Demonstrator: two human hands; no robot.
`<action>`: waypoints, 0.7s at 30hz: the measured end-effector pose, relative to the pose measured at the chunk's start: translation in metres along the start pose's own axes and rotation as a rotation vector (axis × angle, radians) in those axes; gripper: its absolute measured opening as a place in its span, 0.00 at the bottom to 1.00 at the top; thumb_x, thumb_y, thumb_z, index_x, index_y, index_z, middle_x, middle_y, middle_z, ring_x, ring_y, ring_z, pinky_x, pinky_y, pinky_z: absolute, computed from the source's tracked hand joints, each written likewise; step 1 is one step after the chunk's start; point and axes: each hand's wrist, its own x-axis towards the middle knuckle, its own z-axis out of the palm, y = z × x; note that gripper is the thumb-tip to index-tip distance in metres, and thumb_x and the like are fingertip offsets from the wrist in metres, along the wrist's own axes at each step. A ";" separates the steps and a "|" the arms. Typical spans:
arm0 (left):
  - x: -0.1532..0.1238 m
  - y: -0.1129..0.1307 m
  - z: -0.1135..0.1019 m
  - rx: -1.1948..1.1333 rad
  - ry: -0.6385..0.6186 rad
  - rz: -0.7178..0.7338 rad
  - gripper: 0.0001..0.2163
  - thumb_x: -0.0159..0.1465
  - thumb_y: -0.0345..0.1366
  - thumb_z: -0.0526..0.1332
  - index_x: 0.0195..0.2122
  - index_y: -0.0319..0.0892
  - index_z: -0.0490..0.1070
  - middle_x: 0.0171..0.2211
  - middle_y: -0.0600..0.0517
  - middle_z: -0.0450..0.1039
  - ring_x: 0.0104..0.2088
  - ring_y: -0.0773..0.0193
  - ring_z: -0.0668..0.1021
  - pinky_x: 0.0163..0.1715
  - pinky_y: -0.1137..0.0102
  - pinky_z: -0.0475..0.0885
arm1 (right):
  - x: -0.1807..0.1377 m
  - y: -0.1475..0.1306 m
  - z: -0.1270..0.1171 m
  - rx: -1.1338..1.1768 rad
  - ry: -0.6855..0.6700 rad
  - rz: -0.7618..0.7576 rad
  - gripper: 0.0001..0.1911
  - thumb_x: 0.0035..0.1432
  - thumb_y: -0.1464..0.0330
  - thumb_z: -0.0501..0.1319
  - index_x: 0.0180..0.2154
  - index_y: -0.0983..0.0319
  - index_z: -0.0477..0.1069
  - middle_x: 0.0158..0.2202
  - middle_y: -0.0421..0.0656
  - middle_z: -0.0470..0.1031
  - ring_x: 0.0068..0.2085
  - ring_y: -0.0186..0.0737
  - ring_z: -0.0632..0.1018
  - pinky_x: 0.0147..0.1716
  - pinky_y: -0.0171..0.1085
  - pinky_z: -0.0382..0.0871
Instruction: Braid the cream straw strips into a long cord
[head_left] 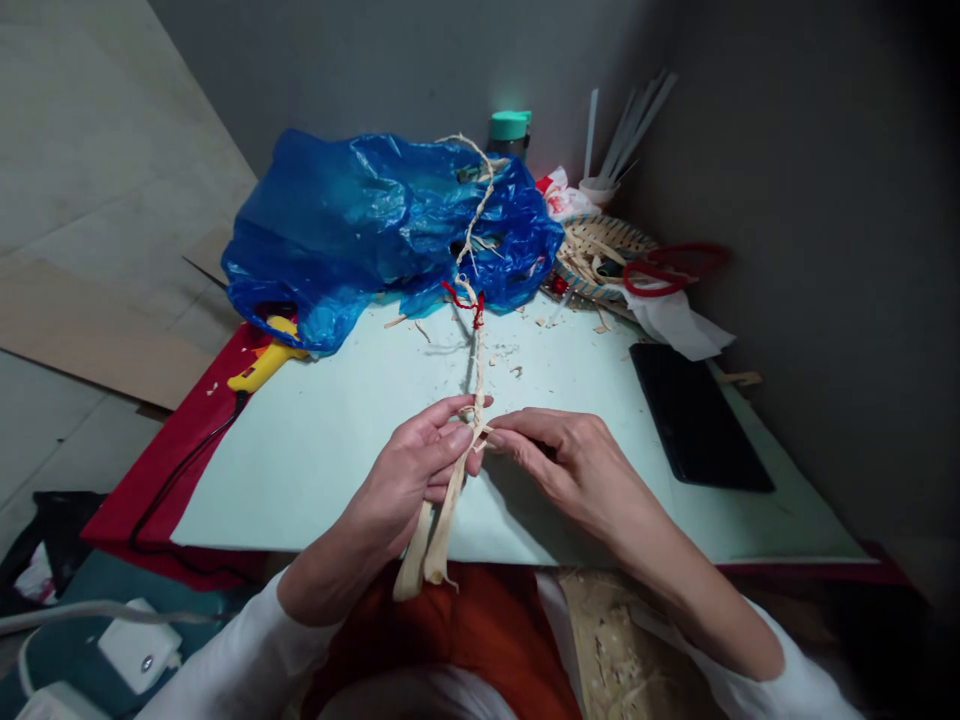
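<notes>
A pale twisted cord of dry plant strips (480,365) runs from my hands toward the back of the table, with a red tie (478,312) knotted round it. Its far end curls up over the blue plastic bag. My left hand (427,455) pinches the cord's near end between thumb and fingers. Two wide loose strips (442,535) hang from that grip past the table's front edge. On the other side, my right hand (562,450) is closed in a pinch on a short strip (484,437) at the twist.
Behind lies the crumpled blue bag (352,230), with a yellow-handled corded tool (266,367) at its left. A black tablet-like slab (697,415), red-handled scissors (660,275), a woven basket (600,245) and a teal-lidded bottle (510,128) stand toward the right and back.
</notes>
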 end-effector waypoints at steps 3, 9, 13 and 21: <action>-0.002 0.005 0.000 -0.068 0.004 -0.052 0.16 0.61 0.33 0.64 0.51 0.41 0.69 0.23 0.55 0.65 0.17 0.78 0.55 0.16 0.81 0.48 | 0.002 0.001 -0.002 0.011 -0.020 -0.033 0.13 0.66 0.65 0.54 0.40 0.58 0.78 0.40 0.42 0.81 0.38 0.41 0.79 0.38 0.35 0.66; -0.005 0.010 -0.002 -0.118 -0.016 -0.124 0.17 0.59 0.30 0.65 0.50 0.42 0.70 0.25 0.55 0.63 0.19 0.78 0.57 0.17 0.82 0.51 | 0.001 -0.001 0.001 -0.080 0.012 -0.059 0.12 0.67 0.65 0.54 0.39 0.60 0.76 0.35 0.43 0.80 0.32 0.38 0.78 0.32 0.34 0.63; -0.005 0.009 -0.003 -0.070 -0.041 -0.100 0.13 0.62 0.31 0.63 0.48 0.42 0.70 0.26 0.54 0.64 0.18 0.79 0.55 0.16 0.82 0.49 | -0.005 -0.004 0.013 -0.222 0.106 -0.056 0.14 0.67 0.66 0.52 0.36 0.62 0.74 0.30 0.44 0.78 0.27 0.36 0.75 0.29 0.34 0.59; -0.001 0.007 -0.002 -0.034 -0.054 -0.114 0.10 0.61 0.31 0.64 0.42 0.39 0.66 0.24 0.56 0.66 0.17 0.80 0.50 0.16 0.81 0.44 | -0.003 -0.007 0.020 0.093 0.186 0.071 0.16 0.64 0.65 0.54 0.26 0.63 0.71 0.20 0.37 0.66 0.22 0.30 0.61 0.25 0.33 0.52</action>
